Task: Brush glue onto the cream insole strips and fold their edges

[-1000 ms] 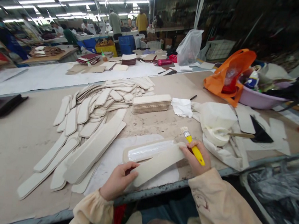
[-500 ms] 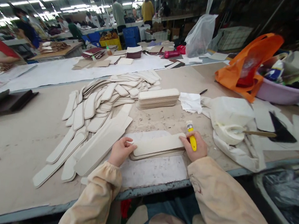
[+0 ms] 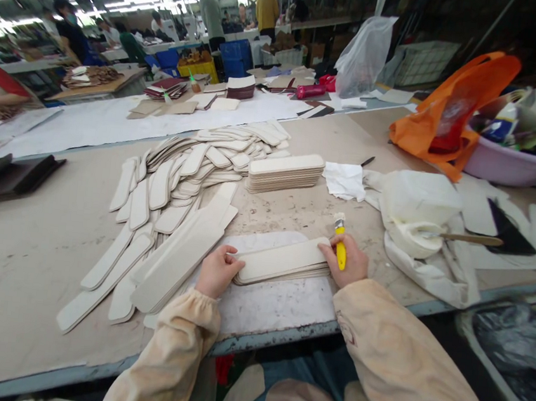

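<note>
A short stack of long cream strips with rounded ends [image 3: 285,260] lies in front of me, its layers a little fanned at the right end. My left hand [image 3: 218,269] pinches the left end of the stack between thumb and fingers. At the other end, my right hand [image 3: 346,261] has its fingertips on the top strip's corner. That same hand also keeps a paintbrush [image 3: 341,249] with a yellow handle in its grip, bristles pointing up and away. Beneath the stack is a stained white sheet [image 3: 280,307].
Loose cream strips [image 3: 140,206] are heaped to the left, and a neat stack [image 3: 286,172] stands behind. On the right are a white tub [image 3: 412,240] with a stick across it, an orange bag [image 3: 441,126] and a purple basin [image 3: 511,163]. The table edge [image 3: 277,338] runs close to me.
The brush handle has turned slightly more upright as my right hand shifted a little left. Layers at the stack's right end look slightly more fanned. My left hand keeps its pinch.
</note>
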Motion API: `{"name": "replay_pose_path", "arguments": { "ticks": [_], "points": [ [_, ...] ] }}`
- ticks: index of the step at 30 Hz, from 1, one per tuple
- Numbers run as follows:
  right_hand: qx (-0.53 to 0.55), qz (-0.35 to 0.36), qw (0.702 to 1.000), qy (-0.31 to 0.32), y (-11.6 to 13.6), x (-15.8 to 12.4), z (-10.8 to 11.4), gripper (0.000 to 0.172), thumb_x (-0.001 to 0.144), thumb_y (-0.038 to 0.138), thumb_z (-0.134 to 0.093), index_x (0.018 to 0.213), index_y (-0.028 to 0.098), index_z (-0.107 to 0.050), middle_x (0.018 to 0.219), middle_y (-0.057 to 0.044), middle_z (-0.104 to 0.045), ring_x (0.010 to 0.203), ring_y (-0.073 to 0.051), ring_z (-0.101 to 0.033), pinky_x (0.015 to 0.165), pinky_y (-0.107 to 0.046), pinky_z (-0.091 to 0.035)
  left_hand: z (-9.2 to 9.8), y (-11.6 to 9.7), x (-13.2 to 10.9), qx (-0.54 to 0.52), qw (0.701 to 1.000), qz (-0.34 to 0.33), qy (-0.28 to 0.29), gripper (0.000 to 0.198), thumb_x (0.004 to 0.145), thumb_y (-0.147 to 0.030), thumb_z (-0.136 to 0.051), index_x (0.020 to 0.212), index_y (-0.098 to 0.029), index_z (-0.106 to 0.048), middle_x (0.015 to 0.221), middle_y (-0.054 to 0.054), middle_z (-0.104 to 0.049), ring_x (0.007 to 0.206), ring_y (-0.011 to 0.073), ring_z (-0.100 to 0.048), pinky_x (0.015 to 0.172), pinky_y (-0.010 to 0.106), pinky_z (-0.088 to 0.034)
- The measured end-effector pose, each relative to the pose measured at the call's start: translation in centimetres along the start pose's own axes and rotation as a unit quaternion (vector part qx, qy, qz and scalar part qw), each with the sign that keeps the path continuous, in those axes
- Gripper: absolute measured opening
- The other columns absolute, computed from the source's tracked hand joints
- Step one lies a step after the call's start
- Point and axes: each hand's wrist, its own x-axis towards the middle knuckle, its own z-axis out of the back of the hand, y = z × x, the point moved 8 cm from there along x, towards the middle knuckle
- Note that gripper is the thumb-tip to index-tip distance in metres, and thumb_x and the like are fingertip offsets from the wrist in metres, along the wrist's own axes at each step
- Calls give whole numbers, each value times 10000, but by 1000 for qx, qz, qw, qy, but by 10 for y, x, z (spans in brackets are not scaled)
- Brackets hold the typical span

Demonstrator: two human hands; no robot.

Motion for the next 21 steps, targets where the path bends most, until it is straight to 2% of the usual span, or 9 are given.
{"name": "replay_pose_path", "arguments": {
  "ticks": [8,13,16,21],
  "points": [
    [-53,44,998,10,-9,2,-9,241,757,445,-570,811,214,-526,697,-5,-588,645,-174,-557,598,-276,-413,1,-7,-2,26,1000,-6,3,347,639,-385,-619,904,-173,-548,595,-31,-593,479,106,-500,485,226,-347],
    [-94,93,991,-20,-11,1,-6,233,779,405,-557,886,202,-512,879,-64,-634,844,-231,-583,725,-337,-448,-1,-11,-4,24,1000,2,20,384,630,-432,-611,906,-169,-562,579,-32,-589,482,118,-506,484,236,-348],
    [-93,75,993,-25,-16,0,-3,219,775,373,-566,903,215,-485,972,-65,-640,884,-234,-596,752,-349,-462,-3,-10,-1,27,999,5,30,406,624,-456,-615,908,-171,-564,588,-28,-594,492,125,-515,484,240,-351],
    [-50,32,998,22,-21,-2,-8,257,732,329,-595,926,236,-454,1080,-51,-621,916,-235,-613,745,-359,-486,-5,-9,1,32,999,-5,35,418,629,-480,-619,909,-175,-565,588,-28,-591,515,136,-528,494,245,-364]
  ]
}}
